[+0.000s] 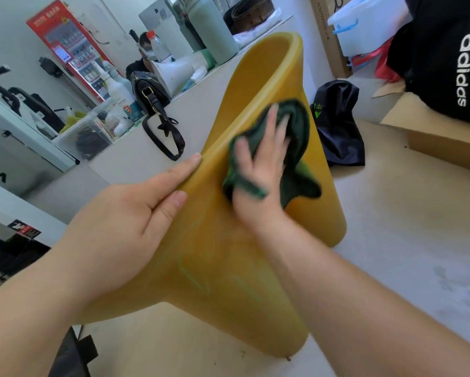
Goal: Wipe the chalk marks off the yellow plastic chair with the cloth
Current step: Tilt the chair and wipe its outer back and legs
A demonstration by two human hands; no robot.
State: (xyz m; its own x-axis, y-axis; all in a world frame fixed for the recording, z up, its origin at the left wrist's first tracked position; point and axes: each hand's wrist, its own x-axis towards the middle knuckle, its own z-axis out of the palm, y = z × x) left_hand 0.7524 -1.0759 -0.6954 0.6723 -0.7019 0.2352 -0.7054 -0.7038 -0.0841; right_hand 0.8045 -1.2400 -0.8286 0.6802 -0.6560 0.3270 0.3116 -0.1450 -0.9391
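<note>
While the chair (pixel 269 77) is pinched by the left hand (pixel 114 221), the cloth (pixel 299 126) is pressed under the flat right hand (pixel 261 170). Chalk marks (pixel 190 276) are seen nearer.

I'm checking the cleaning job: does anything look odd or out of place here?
The chair is not upright: it is tipped over, the left hand holding its edge while the right hand presses the cloth on it. Faint green chalk marks show on it nearer the camera, unwiped.
</note>
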